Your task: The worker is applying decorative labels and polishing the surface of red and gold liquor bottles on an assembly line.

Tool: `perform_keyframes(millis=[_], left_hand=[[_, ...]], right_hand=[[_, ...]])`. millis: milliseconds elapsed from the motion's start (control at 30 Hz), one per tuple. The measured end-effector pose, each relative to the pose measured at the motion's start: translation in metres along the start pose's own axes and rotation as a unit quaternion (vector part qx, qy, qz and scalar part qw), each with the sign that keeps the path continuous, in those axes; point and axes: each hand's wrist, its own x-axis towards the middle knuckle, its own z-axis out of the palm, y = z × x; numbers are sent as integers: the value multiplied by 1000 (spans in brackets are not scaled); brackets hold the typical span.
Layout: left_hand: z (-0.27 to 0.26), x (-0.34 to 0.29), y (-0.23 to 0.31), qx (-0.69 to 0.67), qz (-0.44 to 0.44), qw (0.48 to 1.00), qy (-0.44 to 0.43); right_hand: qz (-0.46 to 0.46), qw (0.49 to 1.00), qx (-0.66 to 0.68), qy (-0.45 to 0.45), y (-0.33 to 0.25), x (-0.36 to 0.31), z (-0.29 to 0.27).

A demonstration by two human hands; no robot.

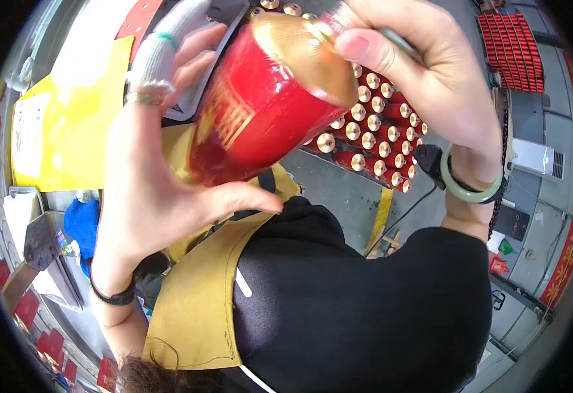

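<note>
Factory packing floor: massed rows of red gold-capped bottles [378, 141], stacked red boxes [514, 52].

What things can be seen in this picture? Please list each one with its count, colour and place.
red bottle: one, glossy red with gold pattern and gold cap, held up in the centre between both hands
small red bottles: many, red with gold caps, in rows behind the held bottle
yellow sheet: one, yellow, upper left
blue cloth: one, blue, left below the yellow sheet
red boxes: many, red, stacked at upper right
apron: one, mustard yellow, lower centre over a black top
green bangle: one, pale green, on the right wrist
left hand: one, white cot on one finger, cradling the bottle's side and base
right hand: one, gripping the cap end, with a thin tool
</note>
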Motion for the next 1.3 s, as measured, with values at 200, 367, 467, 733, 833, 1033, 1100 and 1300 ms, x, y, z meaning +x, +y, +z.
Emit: perform_keyframes(millis=[200,367,467,733,833,1033,1100,1300], left_hand=[[-85,-37,-7,176,-123,975,-51],[-155,-102,-47,160,-233,959,26],[-177,-122,-25,250,-278,927,40],[-242,-176,-42,381,-314,867,73],[-268,-190,-30,359,-347,858,119],[-234,-168,0,401,-272,862,149],[-229,-177,19,433,-374,803,165],[-135,-175,30,349,-324,844,247]], right_hand=[[344,934,-89,-31,119,-136,20],[561,798,-167,-141,208,-305,107],[667,695,-183,-197,240,-351,172],[789,604,-105,38,290,-430,266],[789,601,-98,83,303,-424,273],[731,643,-209,-94,370,-426,315],[685,660,-274,-142,380,-413,338],[735,666,-61,-114,346,-392,283]])
